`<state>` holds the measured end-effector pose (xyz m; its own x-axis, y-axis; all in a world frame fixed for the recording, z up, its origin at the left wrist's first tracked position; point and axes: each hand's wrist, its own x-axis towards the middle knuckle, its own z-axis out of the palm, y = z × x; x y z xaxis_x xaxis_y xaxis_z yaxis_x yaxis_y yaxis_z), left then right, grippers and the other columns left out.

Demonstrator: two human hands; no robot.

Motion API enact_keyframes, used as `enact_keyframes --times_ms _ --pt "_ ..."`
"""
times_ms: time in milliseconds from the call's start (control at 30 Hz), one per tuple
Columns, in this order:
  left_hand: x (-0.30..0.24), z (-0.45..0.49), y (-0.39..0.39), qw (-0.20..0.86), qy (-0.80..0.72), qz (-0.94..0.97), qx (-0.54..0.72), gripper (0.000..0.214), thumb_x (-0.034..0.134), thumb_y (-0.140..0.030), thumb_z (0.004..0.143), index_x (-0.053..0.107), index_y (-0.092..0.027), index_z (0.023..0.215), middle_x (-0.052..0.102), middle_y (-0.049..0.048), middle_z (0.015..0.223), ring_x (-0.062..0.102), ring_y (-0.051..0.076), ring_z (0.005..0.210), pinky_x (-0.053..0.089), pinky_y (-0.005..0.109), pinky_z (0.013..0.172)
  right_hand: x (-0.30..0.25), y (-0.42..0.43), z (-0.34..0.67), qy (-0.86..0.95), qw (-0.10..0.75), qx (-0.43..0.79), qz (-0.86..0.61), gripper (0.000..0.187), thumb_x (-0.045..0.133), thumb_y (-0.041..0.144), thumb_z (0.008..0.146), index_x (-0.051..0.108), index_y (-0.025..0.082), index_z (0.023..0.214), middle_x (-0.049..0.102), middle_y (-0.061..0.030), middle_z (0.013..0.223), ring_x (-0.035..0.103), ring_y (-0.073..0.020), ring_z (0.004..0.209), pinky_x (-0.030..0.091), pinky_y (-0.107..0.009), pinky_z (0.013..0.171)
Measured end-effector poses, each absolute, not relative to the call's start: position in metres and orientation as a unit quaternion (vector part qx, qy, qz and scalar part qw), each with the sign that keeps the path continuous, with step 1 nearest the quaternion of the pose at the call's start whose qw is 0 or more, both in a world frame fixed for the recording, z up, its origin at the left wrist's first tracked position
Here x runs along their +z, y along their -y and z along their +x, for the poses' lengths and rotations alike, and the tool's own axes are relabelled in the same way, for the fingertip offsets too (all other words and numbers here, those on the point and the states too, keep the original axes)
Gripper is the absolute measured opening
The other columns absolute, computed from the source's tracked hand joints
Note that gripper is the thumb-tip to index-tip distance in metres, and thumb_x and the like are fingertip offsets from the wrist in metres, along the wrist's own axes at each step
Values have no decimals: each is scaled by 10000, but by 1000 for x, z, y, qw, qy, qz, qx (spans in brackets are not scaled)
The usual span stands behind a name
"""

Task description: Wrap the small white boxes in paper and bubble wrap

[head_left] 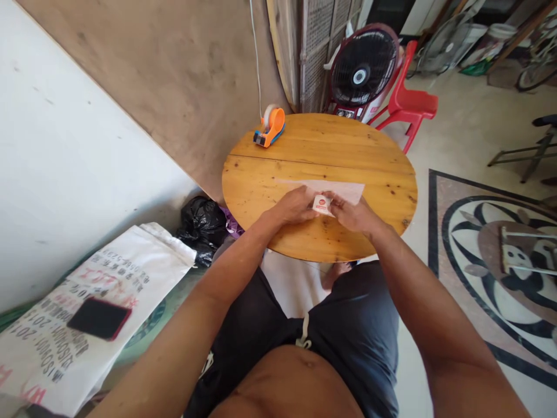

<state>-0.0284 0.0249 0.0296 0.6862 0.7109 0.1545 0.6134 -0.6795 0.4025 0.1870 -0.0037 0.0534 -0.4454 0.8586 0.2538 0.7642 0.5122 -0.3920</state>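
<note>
Both hands are over the front half of a round wooden table. Between them is a small white box with a red round mark on its face. My left hand grips the box's left side, fingers closed. From the right, my right hand holds the box's other side with its fingers bent round it. A thin, pale, see-through sheet lies behind and under the hands, partly hidden by them. Whether either hand also grips the sheet, I cannot tell.
An orange tape dispenser stands at the table's back left. Beyond the table are a fan and a red chair. On the left, a phone lies on a white printed sack, near a black plastic bag.
</note>
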Motion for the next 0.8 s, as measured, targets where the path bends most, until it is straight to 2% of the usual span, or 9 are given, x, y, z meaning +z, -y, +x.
enact_keyframes --times_ms 100,200,333,433,600,800 --pt "38 -30 -30 200 -329 906 178 347 608 -357 886 669 -169 1172 728 113 1153 675 250 1039 519 340 910 54 -7 191 817 199 184 -508 339 543 229 866 749 257 1133 784 -40 1049 714 -260 946 556 -399 885" --pt "41 -32 -36 229 -345 895 168 399 624 -379 863 669 -159 1193 736 100 1113 680 231 962 511 304 831 61 -10 195 797 193 222 -528 228 616 371 879 760 224 976 761 -43 867 686 -227 811 526 -322 758" --pt "42 -33 -40 268 -358 881 156 436 654 -444 848 683 -175 1190 739 72 1089 677 211 927 491 276 790 74 -4 194 802 170 277 -501 371 703 561 808 721 197 881 703 -34 780 620 -199 733 462 -291 667" --pt "46 -32 -39 306 -350 870 162 450 686 -467 833 694 -177 1177 739 65 1104 673 208 955 487 267 814 75 3 190 791 120 320 -508 336 667 523 822 691 188 845 691 -43 778 589 -193 710 421 -291 639" --pt "49 -35 -35 363 -367 848 123 449 644 -443 860 681 -165 1210 737 59 1120 662 217 1012 487 273 861 75 7 185 760 45 252 -597 212 584 379 862 647 202 763 670 -48 745 594 -198 715 366 -286 638" --pt "45 -36 -36 394 -358 835 141 545 591 -520 878 644 -172 1294 719 58 1088 646 190 950 484 276 835 83 4 187 785 31 262 -560 302 546 413 903 607 190 709 619 -24 691 544 -162 667 317 -268 607"
